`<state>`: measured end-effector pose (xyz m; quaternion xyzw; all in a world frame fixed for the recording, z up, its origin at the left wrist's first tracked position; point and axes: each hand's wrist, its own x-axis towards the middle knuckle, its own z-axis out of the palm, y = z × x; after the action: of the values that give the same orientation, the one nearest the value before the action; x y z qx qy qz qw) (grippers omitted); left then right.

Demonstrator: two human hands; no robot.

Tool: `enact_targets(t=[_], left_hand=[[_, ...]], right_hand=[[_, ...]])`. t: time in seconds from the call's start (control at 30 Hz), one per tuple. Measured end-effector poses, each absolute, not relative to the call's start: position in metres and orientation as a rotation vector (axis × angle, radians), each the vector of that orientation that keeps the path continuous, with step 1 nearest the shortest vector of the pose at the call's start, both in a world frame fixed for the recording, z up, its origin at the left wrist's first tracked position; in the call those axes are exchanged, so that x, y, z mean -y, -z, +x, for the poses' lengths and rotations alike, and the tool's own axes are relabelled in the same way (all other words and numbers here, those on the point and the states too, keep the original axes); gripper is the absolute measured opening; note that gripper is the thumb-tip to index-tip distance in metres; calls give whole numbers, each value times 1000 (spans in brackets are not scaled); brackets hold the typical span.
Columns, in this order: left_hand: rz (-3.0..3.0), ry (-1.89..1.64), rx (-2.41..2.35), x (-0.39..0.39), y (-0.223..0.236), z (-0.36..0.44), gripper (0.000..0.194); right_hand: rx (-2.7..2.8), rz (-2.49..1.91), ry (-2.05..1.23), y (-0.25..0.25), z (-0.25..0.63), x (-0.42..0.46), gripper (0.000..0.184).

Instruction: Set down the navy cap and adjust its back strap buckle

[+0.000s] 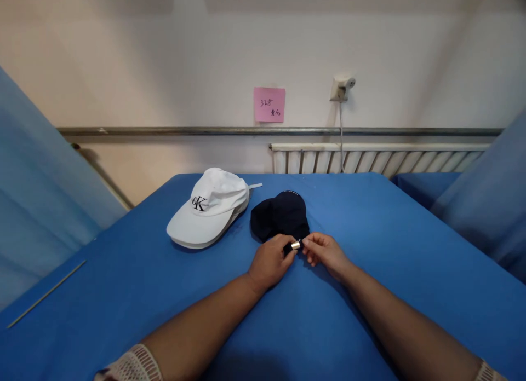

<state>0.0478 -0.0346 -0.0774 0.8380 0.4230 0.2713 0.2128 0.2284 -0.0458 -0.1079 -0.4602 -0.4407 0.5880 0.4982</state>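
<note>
A black baseball cap lies on the blue-covered table, its back strap toward me. A shiny metal buckle sits on that strap, between my two hands. My left hand is closed on the strap just left of the buckle, thumb below and fingers above. With thumb and fingers pinched together, my right hand grips the strap at the buckle's right side. Left of the black cap rests a white baseball cap with black letters on its front, its brim pointing toward the left front; neither hand touches it.
Blue cloth covers the table. A thin stick lies near its left edge. Beyond stand a white radiator and a wall with a metal rail, a pink note and a plugged socket. Blue curtains hang at both sides.
</note>
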Motion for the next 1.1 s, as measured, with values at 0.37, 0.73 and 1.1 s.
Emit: enact_targets(t=[0.37, 0.73, 1.1], left_hand=[[2453, -620, -1295, 32, 74, 44, 24], [2487, -457, -1361, 30, 69, 42, 21], [2425, -418, -1396, 27, 69, 40, 17]], right_hand=[[1011, -1335, -1272, 109, 232, 37, 17], [1021, -1483, -1183, 123, 234, 31, 17], [915, -1433, -1306, 113, 236, 33, 13]])
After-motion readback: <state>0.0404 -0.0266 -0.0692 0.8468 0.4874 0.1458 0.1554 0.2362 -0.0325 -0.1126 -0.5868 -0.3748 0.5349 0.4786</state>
